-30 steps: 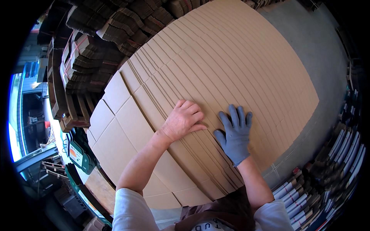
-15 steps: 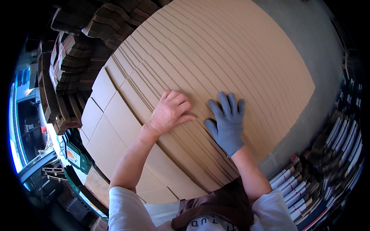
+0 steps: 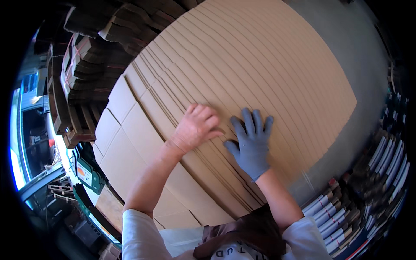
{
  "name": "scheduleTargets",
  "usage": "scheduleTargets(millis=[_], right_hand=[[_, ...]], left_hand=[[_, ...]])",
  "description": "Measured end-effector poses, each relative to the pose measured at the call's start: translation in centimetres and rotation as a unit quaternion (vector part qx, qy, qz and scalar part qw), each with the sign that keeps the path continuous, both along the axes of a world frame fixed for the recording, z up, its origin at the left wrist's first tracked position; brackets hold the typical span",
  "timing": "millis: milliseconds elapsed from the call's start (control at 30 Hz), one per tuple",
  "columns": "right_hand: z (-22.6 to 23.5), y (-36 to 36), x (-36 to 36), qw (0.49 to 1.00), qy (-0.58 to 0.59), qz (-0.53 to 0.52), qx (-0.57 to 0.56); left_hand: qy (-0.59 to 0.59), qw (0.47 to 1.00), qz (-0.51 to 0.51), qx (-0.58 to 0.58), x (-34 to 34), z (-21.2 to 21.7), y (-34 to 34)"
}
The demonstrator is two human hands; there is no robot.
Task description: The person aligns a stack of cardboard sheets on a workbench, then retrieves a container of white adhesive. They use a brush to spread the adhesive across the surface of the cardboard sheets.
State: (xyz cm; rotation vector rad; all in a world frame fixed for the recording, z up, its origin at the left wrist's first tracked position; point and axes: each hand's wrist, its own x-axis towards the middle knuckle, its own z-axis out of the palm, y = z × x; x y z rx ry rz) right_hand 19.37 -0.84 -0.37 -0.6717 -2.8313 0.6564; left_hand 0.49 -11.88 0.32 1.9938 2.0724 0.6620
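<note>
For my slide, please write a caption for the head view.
A bare left hand and gloved right hand over overlapping cardboard sheets.

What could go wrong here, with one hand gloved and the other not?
The left hand is bare and close to the edges of the overlapping cardboard sheets, so an edge might nick it; the right hand has a grey glove for some protection.

The sheets lie staggered, so an uneven push could perhaps slide some out of line.

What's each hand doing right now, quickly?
Left hand: fingers curled over the cardboard sheets; any grip cannot be told.
Right hand: open, gloved, fingers spread over the cardboard sheets.
</note>
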Motion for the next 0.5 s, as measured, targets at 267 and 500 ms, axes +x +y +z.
scheduleTargets(millis=[267, 500], right_hand=[[-0.1, 0.0, -0.2, 1.000, -0.026, 0.010, -0.009], [-0.3, 0.2, 0.0, 1.000, -0.008, 0.009, 0.016]], left_hand=[[-0.012, 1.000, -0.004, -0.022, -0.2, 0.2, -1.5], [-0.012, 0.999, -0.003, -0.036, -0.3, 0.1, -1.6]])
